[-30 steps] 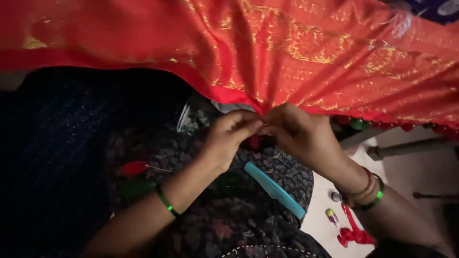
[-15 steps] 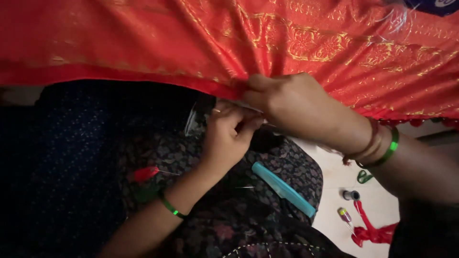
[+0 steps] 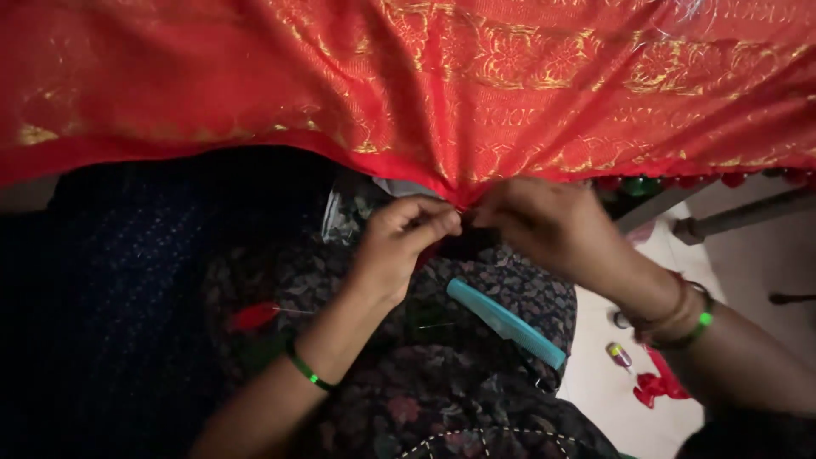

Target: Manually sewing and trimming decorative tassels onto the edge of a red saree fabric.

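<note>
Since half a second ago the right hand has dropped from gripping the red cloth to meet the left hand, both now pinching the hem above the lap, where finished tassels already hang along the right edge.

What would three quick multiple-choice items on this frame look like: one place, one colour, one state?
1. Where does the comb lie?
A. on the dark patterned cloth on the lap
B. on the white floor
C. on top of the red fabric

2. What colour is the comb?
A. yellow
B. teal
C. black

3. What are the hands doing?
A. resting flat, apart
B. both pinching the red fabric's edge
C. one holding the comb

Answers: 1 A, it rests on the patterned cloth. 2 B, it is teal. 3 B, the left hand and right hand meet, fingers closed at the hem of the red fabric.
</note>
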